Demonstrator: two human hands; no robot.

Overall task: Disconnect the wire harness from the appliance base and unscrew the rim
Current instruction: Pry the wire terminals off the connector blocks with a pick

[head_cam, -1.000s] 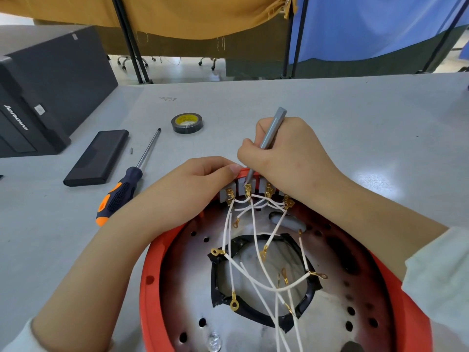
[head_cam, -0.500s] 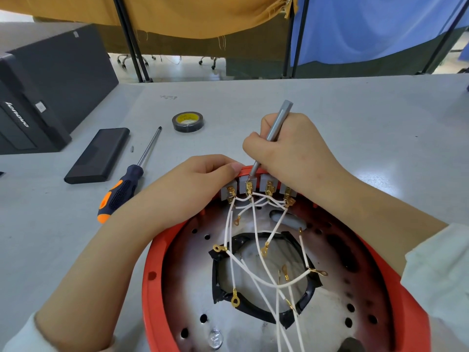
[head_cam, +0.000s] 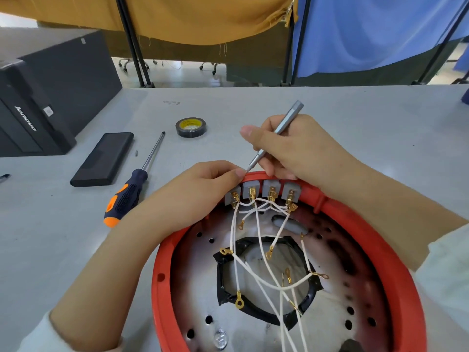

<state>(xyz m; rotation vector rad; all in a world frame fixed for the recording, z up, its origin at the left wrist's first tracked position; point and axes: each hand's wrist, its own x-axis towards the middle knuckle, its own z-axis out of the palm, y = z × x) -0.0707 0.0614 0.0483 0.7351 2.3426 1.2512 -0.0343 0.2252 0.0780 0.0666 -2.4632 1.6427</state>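
Wire harness of thin white wires with small gold ends (head_cam: 264, 252) sits inside the round red plastic rim (head_cam: 162, 270), still plugged in.

Right hand (head_cam: 291, 151) fingers (head_cam: 264, 165) are curled tight round a thin grey metal screwdriver (head_cam: 279, 133); its tip is at the top edge of the rim, next to the left hand's (head_cam: 200, 191) fingertips (head_cam: 237, 172), which pinch there, but I cannot tell on what. Just below are four grey plug blocks (head_cam: 266, 191) where the wires join. I think the wires are soft and bendy and could snap, so take hold at the gold ends, not the strands. The rim looks stiff and light. It rests on the grey surface (head_cam: 63, 237). Since the earlier pictures, the screwdriver has lifted up from the blocks and the right thumb has opened out.
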